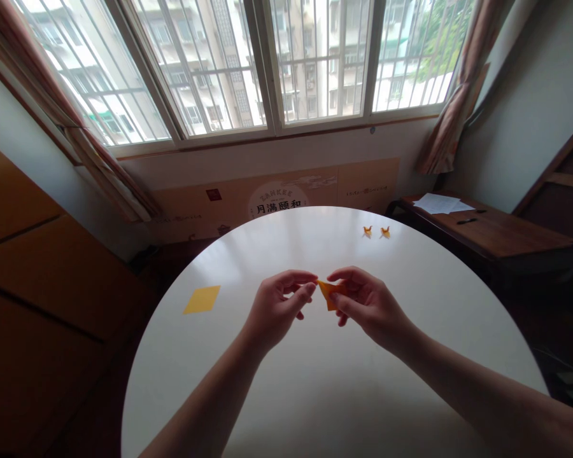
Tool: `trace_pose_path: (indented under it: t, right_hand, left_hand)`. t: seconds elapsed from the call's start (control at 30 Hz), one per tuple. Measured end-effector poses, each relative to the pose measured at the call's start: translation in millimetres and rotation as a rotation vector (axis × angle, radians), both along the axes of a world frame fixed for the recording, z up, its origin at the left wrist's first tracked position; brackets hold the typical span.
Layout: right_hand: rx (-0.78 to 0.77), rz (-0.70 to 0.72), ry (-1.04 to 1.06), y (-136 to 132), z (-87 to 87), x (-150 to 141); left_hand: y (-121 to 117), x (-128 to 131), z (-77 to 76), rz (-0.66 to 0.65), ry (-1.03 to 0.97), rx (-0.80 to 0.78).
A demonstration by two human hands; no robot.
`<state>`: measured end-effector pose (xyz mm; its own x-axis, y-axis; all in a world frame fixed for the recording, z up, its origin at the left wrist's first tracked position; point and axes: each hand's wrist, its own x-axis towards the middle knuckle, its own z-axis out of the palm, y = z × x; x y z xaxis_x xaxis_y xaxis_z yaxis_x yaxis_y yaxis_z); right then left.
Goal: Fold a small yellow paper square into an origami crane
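Above the middle of the white round table (286,394), a small piece of folded orange paper (332,294) is held up between both hands. My right hand (363,296) grips its right part, the thumb lying across the front. At the paper's upper left corner, my left hand (281,302) pinches the tip between thumb and index finger. The other fingers of both hands are curled, and some of the paper is hidden behind the right thumb. A flat yellow paper square (202,299) lies on the table to the left.
Two small folded orange paper figures (385,232) stand near the table's far right edge. Beyond it, a brown wooden side table (510,232) holds white sheets (442,203) and a dark pen (466,221). Wooden cabinets (38,305) stand left, and barred windows span the back.
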<state>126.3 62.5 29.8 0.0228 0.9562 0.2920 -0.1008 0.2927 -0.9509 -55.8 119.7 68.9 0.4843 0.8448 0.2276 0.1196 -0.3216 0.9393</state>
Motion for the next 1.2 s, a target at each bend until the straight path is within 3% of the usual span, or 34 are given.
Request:
trace_pose_path:
  t: [0.17, 0.47, 0.67, 0.87, 0.97, 1.2]
  right_hand:
    - [0.022, -0.006, -0.072, -2, 2.3, -5]
    - [0.179, -0.238, -0.451, -4, 0.1, -4]
    - [0.357, -0.361, -0.723, -8, 2.8, -5]
    - [0.508, -0.373, -0.888, -12, 5.8, -7]
    - [0.454, -0.352, -0.833, -12, 5.6, -9]
    - [0.140, -0.151, -0.307, -6, 4.9, -9]
  left_hand:
    - [-2, 6, -5.9, -0.024, -0.065, -0.139]
    - [-8, 11, -5.9, 0.029, -0.069, -0.170]
    - [-16, 21, -7.6, 0.130, -0.177, -0.349]
    - [-18, 24, -9.1, 0.176, -0.251, -0.472]
    - [-16, 23, -11.1, 0.167, -0.277, -0.481]
    - [-8, 19, -15.8, 0.033, -0.301, -0.443]
